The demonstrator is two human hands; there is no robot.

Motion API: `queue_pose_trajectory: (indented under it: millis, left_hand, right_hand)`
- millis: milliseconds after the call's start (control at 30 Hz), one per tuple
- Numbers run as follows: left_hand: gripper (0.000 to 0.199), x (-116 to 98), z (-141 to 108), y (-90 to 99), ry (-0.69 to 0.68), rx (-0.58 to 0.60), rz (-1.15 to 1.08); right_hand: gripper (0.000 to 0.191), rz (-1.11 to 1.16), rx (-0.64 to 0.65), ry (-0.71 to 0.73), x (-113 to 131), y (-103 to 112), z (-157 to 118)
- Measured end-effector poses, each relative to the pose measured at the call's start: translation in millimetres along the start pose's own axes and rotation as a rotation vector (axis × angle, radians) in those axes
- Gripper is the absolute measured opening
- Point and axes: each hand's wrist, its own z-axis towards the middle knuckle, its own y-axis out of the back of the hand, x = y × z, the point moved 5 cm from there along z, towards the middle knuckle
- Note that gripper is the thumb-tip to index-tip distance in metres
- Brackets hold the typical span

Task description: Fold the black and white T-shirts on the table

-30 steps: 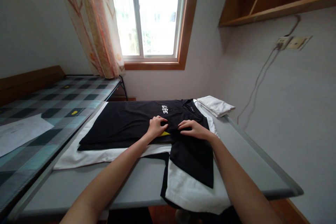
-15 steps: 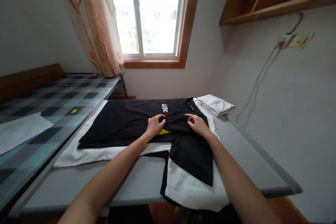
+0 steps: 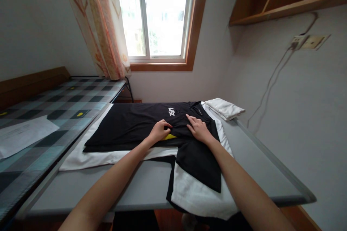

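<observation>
A black T-shirt with white "LIFE" lettering lies spread over a white garment on the grey table. My left hand is at the shirt's near side, thumb and fingers pinched on its cloth beside a small yellow patch. Resting on the shirt below the neckline, my right hand has its fingers stretched out and apart. The black sleeve hangs toward me between my forearms, over a white sleeve with black cloth under it.
A folded white cloth lies at the far right corner of the table. On the left stands a bed with a checked cover and a paper sheet. A cable hangs on the right wall below a wooden shelf.
My right hand has gone from curled fingers to fingers laid out on the shirt, slightly farther left. My left hand stays at the same spot on the cloth.
</observation>
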Motion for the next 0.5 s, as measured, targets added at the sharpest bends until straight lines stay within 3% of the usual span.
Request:
queue_pose_trajectory:
  millis: [233,500]
  left_hand:
    - [0.024,-4,-3,-0.1,0.018,0.026,0.046]
    - [0.045,-8,-7,-6.7,-0.046,0.171,0.24]
  right_hand:
    - [0.031,0.108,0.032,-0.099,-15,18,-6]
    - [0.041,0.051,0.119,-0.123,-10,6,-8]
